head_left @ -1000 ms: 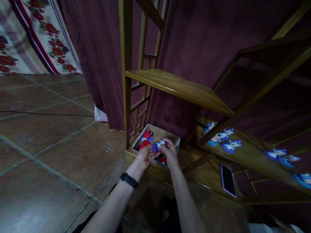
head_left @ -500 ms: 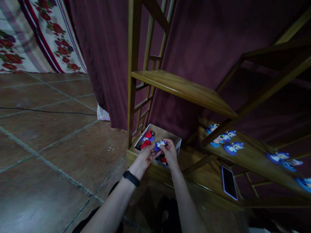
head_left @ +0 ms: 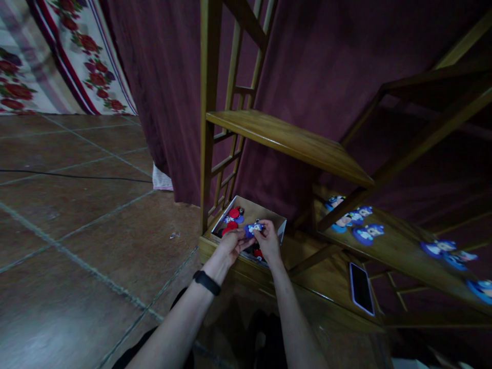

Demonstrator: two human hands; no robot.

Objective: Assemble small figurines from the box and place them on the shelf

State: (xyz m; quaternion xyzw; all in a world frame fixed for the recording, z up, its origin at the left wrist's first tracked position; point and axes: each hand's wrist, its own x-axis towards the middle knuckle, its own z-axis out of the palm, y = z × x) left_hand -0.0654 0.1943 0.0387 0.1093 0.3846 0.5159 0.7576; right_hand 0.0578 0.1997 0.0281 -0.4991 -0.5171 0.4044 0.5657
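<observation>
A small blue-and-white figurine (head_left: 252, 229) with a round blue base is held between my two hands over a cardboard box (head_left: 277, 220). My left hand (head_left: 231, 243) has its fingers under and around the figurine's base. With thumb and fingertips, my right hand (head_left: 269, 240) pinches its right side. Inside the box lie several other figurines, some with red round bases (head_left: 232, 213), partly hidden by my hands. A black band (head_left: 206, 283) sits on my left wrist.
The box stands on the low level of a wooden shelf unit (head_left: 288, 146). A phone (head_left: 361, 288) lies to its right. Several blue figurines (head_left: 368, 233) rest on a higher board at right. A dark curtain (head_left: 165, 92) hangs behind; a cable (head_left: 77, 177) crosses the tiled floor.
The figurine has tilted slightly between my fingers, its base now turned a little. Both hands stay almost in place over the box, and the view has shifted very slightly.
</observation>
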